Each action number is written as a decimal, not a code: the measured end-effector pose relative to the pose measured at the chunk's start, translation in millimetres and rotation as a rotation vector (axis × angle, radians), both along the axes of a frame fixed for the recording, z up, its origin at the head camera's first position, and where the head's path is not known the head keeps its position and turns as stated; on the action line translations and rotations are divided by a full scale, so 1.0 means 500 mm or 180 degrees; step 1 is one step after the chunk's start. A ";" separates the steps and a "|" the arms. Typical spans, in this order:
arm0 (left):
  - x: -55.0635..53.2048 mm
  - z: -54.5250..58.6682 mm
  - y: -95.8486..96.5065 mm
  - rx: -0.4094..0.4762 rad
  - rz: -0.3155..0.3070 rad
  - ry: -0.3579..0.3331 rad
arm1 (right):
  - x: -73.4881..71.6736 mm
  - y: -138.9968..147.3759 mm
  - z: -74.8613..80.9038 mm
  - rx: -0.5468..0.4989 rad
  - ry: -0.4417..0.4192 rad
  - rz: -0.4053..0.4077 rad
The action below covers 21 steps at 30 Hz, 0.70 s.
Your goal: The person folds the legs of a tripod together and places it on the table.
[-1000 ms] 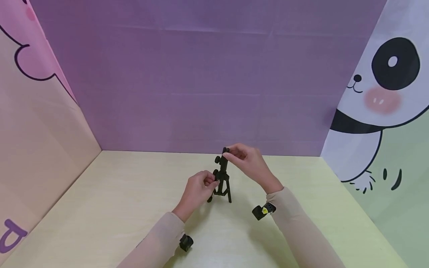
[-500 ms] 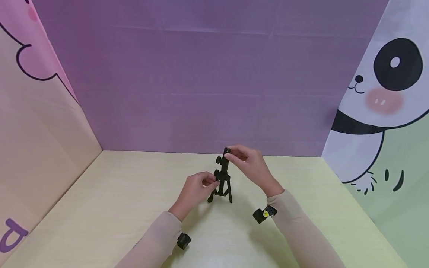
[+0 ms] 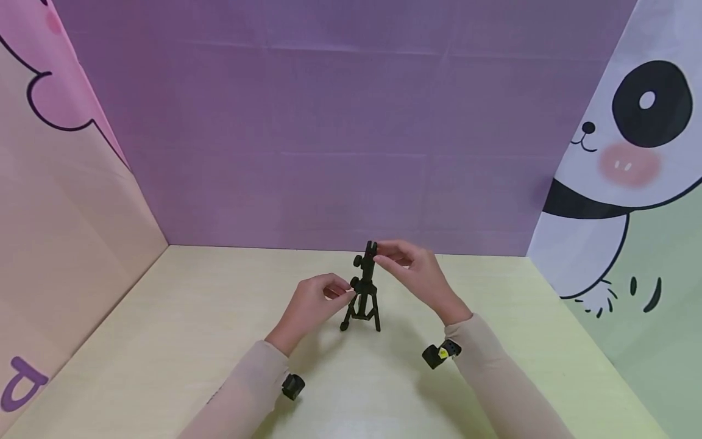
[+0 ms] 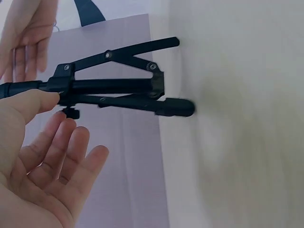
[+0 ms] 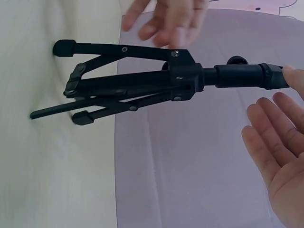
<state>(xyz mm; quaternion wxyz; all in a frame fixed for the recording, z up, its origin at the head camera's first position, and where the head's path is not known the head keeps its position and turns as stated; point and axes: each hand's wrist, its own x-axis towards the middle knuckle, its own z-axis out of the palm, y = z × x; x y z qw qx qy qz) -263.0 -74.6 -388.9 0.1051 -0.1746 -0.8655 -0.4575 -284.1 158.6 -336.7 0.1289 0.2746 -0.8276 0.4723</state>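
Note:
A small black tripod [image 3: 363,289] stands upright on the pale wooden table, its legs partly spread. My left hand [image 3: 314,302] is beside the hub where the legs meet. In the left wrist view the thumb [image 4: 45,100] lies at the hub, while the loosely bent fingers spread beneath a small knob [image 4: 72,113]. At the tripod's top is my right hand [image 3: 421,277]. Its thumb [image 5: 295,78] is at the column's tip in the right wrist view, with the other fingers relaxed and apart from the column. Whether either thumb still touches is hard to tell.
The table [image 3: 219,317] meets a purple back panel [image 3: 351,152]. A patterned panel stands on each side, the right one with a panda [image 3: 620,134]. Each wrist carries a small black camera, such as the one on the right [image 3: 440,353].
My left hand has drawn slightly left from the hub, its fingers loosening. My right hand has shifted slightly right and loosened at the top. The tripod stays standing in place.

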 end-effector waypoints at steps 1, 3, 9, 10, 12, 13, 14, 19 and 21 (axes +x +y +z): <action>-0.001 0.004 -0.002 -0.0004 0.0015 0.0014 | 0.001 0.002 -0.001 0.0010 -0.0005 0.0004; -0.002 0.013 -0.005 -0.0010 0.0030 0.0042 | 0.003 0.005 -0.003 0.0035 -0.0016 0.0014; -0.006 0.036 -0.013 -0.0033 0.0032 0.0116 | 0.006 0.013 -0.012 0.0140 -0.0101 -0.0030; -0.007 0.039 -0.014 -0.0034 0.0031 0.0136 | 0.006 0.015 -0.014 0.0159 -0.0103 -0.0036; -0.008 0.047 -0.016 -0.0043 0.0019 0.0175 | 0.006 0.019 -0.020 0.0187 -0.0104 -0.0048; -0.009 0.051 -0.017 -0.0046 0.0015 0.0191 | 0.006 0.022 -0.023 0.0204 -0.0104 -0.0052; -0.010 0.055 -0.017 -0.0046 0.0008 0.0204 | 0.006 0.025 -0.026 0.0223 -0.0099 -0.0043; -0.015 0.078 -0.016 -0.0059 -0.0028 0.0273 | 0.012 0.041 -0.041 0.0345 -0.0144 -0.0041; -0.017 0.086 -0.015 -0.0052 -0.0056 0.0305 | 0.014 0.047 -0.047 0.0399 -0.0155 -0.0041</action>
